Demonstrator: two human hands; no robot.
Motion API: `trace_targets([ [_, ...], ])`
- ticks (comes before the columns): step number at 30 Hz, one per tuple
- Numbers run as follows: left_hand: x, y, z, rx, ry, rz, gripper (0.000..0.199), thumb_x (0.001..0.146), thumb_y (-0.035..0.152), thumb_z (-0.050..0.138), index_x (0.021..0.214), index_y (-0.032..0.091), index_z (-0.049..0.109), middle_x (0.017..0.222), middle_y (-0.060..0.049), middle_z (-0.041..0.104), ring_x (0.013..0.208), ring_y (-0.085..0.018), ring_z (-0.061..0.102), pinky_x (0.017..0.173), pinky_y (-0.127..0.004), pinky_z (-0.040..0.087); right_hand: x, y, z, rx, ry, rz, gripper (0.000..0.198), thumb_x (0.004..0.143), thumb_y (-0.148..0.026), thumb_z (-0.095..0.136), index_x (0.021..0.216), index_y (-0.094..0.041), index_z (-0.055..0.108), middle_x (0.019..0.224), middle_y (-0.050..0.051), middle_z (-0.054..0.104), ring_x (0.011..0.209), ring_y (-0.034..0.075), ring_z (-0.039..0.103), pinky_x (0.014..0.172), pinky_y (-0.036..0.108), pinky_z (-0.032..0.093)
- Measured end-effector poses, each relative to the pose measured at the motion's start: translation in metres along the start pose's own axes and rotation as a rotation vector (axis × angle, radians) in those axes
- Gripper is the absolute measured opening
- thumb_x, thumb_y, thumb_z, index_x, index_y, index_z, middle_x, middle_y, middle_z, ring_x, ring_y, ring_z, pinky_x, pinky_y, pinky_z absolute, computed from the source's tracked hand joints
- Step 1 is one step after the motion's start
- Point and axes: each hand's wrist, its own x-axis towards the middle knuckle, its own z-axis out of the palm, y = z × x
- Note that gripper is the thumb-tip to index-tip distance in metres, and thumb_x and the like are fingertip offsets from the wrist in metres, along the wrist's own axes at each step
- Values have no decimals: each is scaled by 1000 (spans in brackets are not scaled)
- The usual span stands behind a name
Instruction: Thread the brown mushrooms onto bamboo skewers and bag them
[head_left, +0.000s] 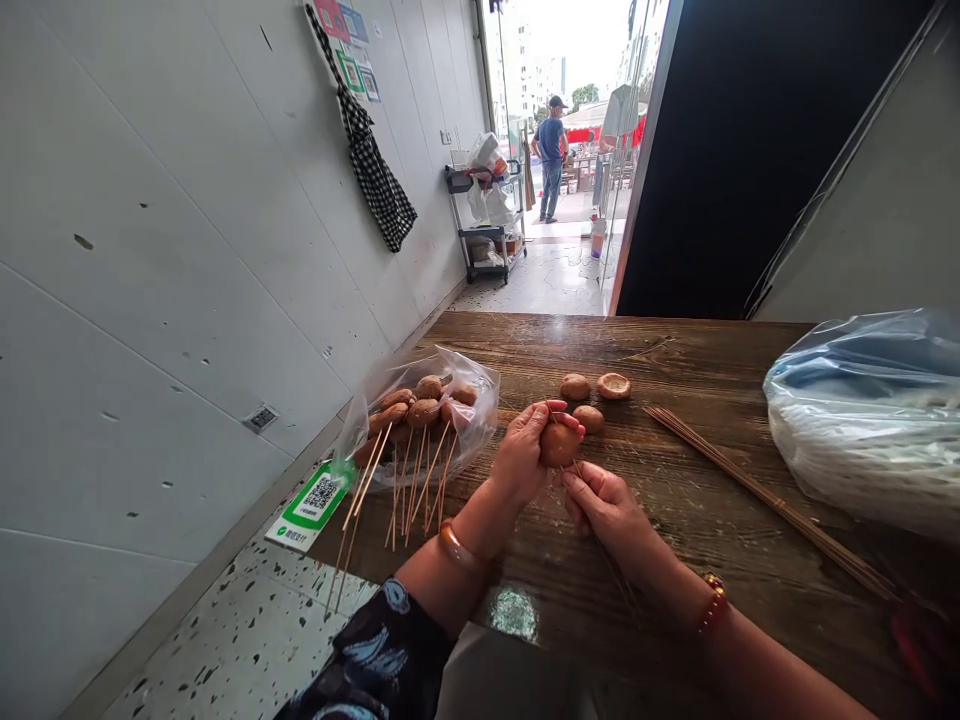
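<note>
A brown mushroom cap (559, 446) is gripped in my left hand (525, 450), its fingers curled round the far side. Just below it, my right hand (604, 500) pinches thin wooden skewers (576, 465) whose upper ends meet the mushroom; how deep they go I cannot tell. Beyond my hands lie three loose mushrooms (589, 418), one showing its pale underside. To the left, a clear plastic bag (480, 400) holds several skewered mushrooms (424, 412), with their sticks poking out toward me. A bundle of bare skewers (750, 485) rests on the right.
All this is on a dark wooden table (510, 345). A large plastic bag of white stuff (862, 430) stands at the right edge. A QR code card (309, 508) is at the left edge by the wall. Farther off are a cart (487, 225) and a person (550, 160) in the doorway.
</note>
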Motion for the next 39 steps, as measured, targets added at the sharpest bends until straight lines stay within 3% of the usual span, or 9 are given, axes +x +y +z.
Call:
trace_targets([
  [5, 4, -1, -5, 43, 24, -18, 40, 86, 47, 59, 104, 12, 64, 90, -11, 71, 80, -19, 67, 73, -30, 51, 0, -5, -10, -37, 46, -38, 37, 87, -53, 55, 71, -19, 52, 50, -7, 44, 45, 8, 34, 44, 23, 27],
  [8, 9, -5, -11, 112, 39, 4, 41, 86, 49, 59, 105, 13, 64, 94, -11, 70, 82, -18, 66, 74, -30, 51, 3, -12, -25, 69, 207, -56, 34, 86, -52, 57, 83, -18, 58, 51, -8, 43, 45, 8, 33, 43, 22, 25],
  [14, 21, -15, -22, 947, 10, 318, 29, 89, 31, 54, 111, 15, 64, 107, -12, 66, 95, -21, 62, 85, -35, 50, 12, -26, -59, 339, 614, -217, 27, 76, -44, 70, 86, -19, 64, 60, -5, 49, 52, 8, 40, 45, 19, 29],
  [18, 28, -26, -21, 1376, -101, 505, 37, 89, 24, 50, 123, 13, 58, 125, -16, 60, 117, -27, 54, 103, -44, 42, 16, -27, -65, 421, 623, -199, 26, 70, -41, 74, 80, -19, 65, 56, -6, 49, 50, 7, 40, 43, 18, 28],
  [22, 32, -36, -17, 1572, -176, 531, 42, 91, 25, 46, 131, 13, 53, 136, -16, 54, 127, -27, 48, 110, -43, 36, 17, -21, -61, 373, 521, -155, 31, 70, -46, 72, 84, -19, 65, 54, -7, 49, 48, 7, 39, 43, 19, 29],
  [26, 37, -39, -12, 1656, -171, 513, 37, 93, 28, 46, 127, 16, 57, 132, -14, 57, 121, -27, 51, 106, -44, 38, 16, -17, -57, 327, 432, -125, 34, 72, -50, 70, 83, -18, 64, 52, -7, 48, 45, 7, 36, 42, 20, 27],
  [31, 44, -39, -7, 1594, -107, 473, 22, 83, 19, 58, 103, 21, 65, 109, -8, 61, 104, -23, 56, 96, -40, 44, 14, -18, -55, 307, 386, -118, 36, 71, -51, 71, 81, -17, 64, 53, -7, 49, 45, 7, 37, 43, 21, 27],
  [36, 43, -41, -8, 1385, 11, 476, 50, 65, 8, 68, 113, 18, 59, 102, -7, 51, 98, -21, 54, 90, -37, 47, 14, -17, -56, 267, 359, -117, 36, 73, -53, 69, 80, -18, 62, 53, -7, 48, 45, 8, 37, 43, 22, 27],
  [39, 40, -41, -9, 1291, 14, 462, 31, 62, 10, 72, 91, 18, 64, 93, -4, 51, 95, -21, 53, 88, -35, 46, 14, -16, -56, 245, 311, -120, 36, 75, -54, 68, 82, -18, 62, 52, -7, 48, 45, 8, 35, 43, 23, 25],
])
